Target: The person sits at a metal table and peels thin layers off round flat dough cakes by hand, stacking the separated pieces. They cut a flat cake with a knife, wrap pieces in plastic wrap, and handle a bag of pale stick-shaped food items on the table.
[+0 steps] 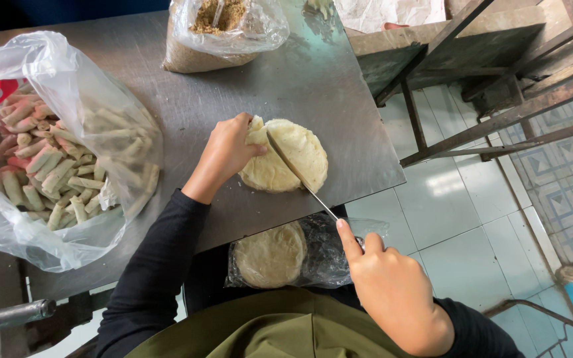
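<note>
A stack of pale round wrappers point(286, 159) lies near the right edge of the steel table point(187, 99). My left hand point(225, 151) presses on the stack's left side and pinches its top edge. My right hand point(392, 292) grips a thin knife point(296, 169) by the handle, index finger stretched along it. The blade lies diagonally across the stack. On my lap, a clear plastic bag holds another round stack of wrappers point(270, 255).
A big clear bag point(54, 152) full of several rolled spring rolls sits at the table's left. A bag of brownish filling point(217, 30) stands at the far edge. Metal frame bars point(499, 119) and tiled floor point(459, 219) are to the right.
</note>
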